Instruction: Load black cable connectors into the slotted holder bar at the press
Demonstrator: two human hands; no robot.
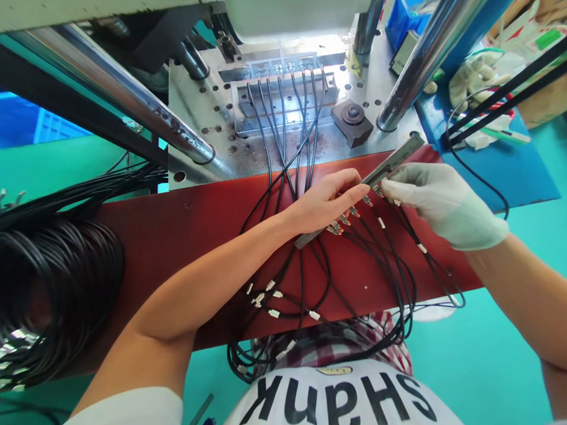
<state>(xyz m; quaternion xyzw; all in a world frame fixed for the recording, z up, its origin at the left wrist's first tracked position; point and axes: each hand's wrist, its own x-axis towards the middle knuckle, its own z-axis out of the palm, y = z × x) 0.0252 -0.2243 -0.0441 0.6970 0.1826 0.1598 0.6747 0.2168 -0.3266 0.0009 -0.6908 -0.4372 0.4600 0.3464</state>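
My bare left hand (327,201) is closed around a long grey metal bar (397,159), which slants up to the right above the red board. Several small metal connectors (344,219) with black cables stick out along the bar's lower side. My right hand (441,201), in a white glove, pinches a cable connector (384,187) at the bar's right part; its fingertips partly cover it. Black cables (397,258) hang from the bar toward my lap. Farther back, several cables run into a metal fixture (284,101) on the press plate.
A drilled steel press plate (201,135) lies behind the red board (163,241), between metal columns (427,52). Coiled black cables (76,269) rest at the left. A blue surface (528,167) at the right holds gloves (474,75). White-tagged cables (272,296) lie near the front edge.
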